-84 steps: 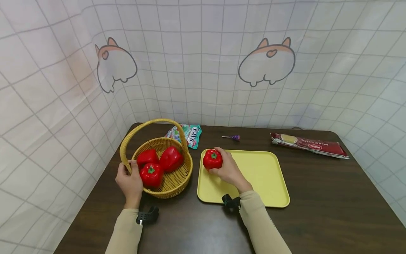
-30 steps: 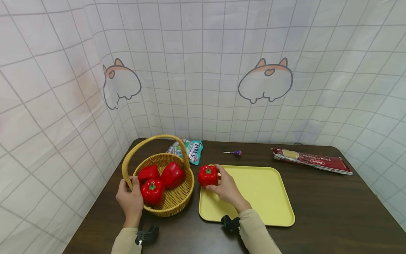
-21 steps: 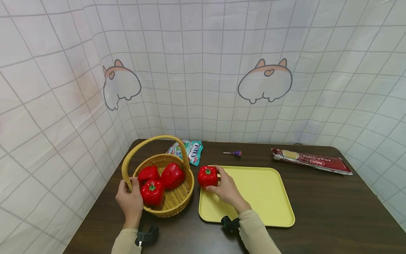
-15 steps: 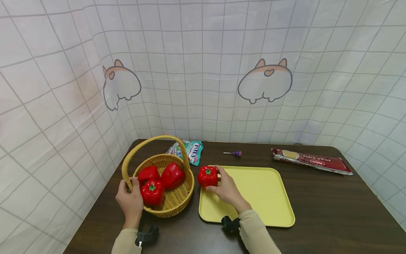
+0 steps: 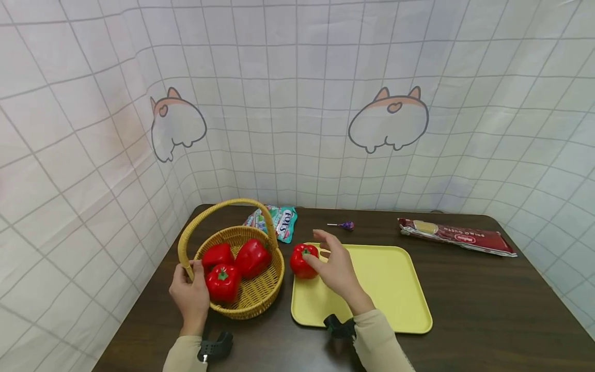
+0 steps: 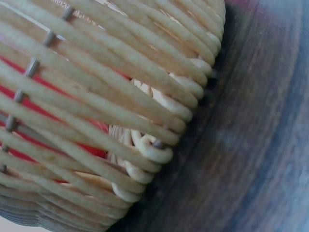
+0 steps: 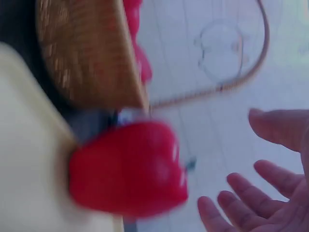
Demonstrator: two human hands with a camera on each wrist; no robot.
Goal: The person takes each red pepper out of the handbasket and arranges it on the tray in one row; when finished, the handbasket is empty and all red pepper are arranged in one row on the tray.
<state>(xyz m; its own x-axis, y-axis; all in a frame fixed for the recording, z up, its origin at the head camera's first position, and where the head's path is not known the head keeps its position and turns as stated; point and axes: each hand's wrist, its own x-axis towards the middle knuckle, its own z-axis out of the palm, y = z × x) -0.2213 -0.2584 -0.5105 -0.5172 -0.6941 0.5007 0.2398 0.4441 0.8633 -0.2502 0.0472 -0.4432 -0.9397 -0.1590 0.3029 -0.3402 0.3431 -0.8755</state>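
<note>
A yellow wicker basket with a tall handle stands on the left, holding three red bell peppers. My left hand grips the basket where the handle meets the rim. In the left wrist view only the basket's woven side shows, with red behind the gaps. Another red bell pepper stands at the back left corner of the yellow tray, stem up. Over the tray my right hand is spread and holds nothing. The right wrist view shows its fingers apart from the pepper.
Behind the basket lies a teal Fox's candy bag. A purple lollipop is on the table behind the tray. At the back right lies a dark red packet of dry pasta. A white checked curtain surrounds the table.
My right hand has let go of the bell pepper and drawn up and right, its fingers spreading. The pepper stays at the tray's corner. My left hand keeps its grip on the basket.
</note>
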